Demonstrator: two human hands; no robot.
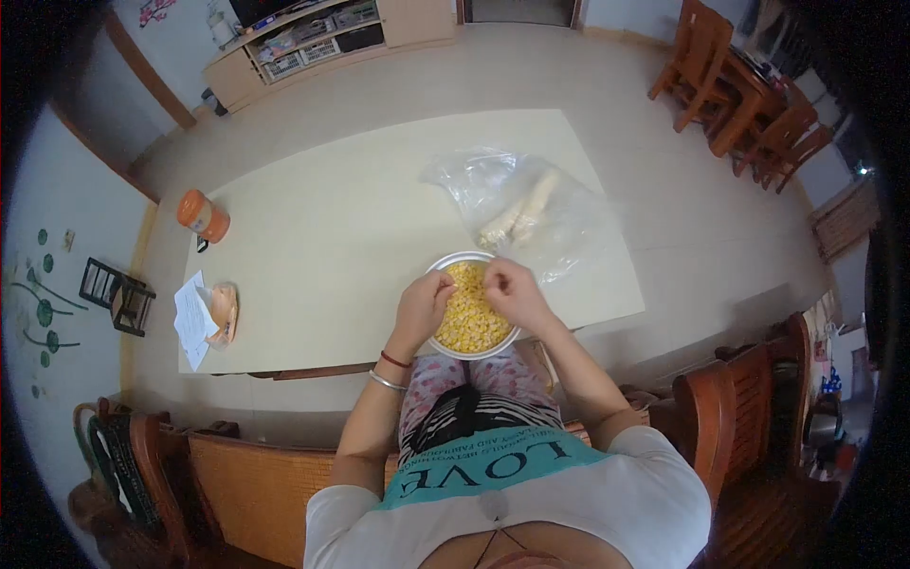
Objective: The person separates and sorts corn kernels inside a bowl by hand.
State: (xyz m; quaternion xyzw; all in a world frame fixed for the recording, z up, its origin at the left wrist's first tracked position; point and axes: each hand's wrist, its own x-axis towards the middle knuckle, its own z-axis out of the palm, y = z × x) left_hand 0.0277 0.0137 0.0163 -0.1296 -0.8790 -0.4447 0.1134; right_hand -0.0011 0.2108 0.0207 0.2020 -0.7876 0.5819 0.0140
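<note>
Left hand (427, 305) and right hand (515, 292) were curled, fingers bent inward, over opposite sides of a round bowl (464, 357) of yellow corn kernels (469, 322); any grip could not be determined. The bowl sat at the table's (332, 237) near edge, mouth upward. Just beyond, at the clear plastic bag (578, 242), pale corn cobs (537, 201) lay lengthwise, slanting away rightward.

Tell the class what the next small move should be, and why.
Perhaps uncurl the right hand over the bowl: both it and the left hand hang curled by the rim, so anything released there would probably land among the yellow kernels. Whether either pinches something is too small to tell.
</note>
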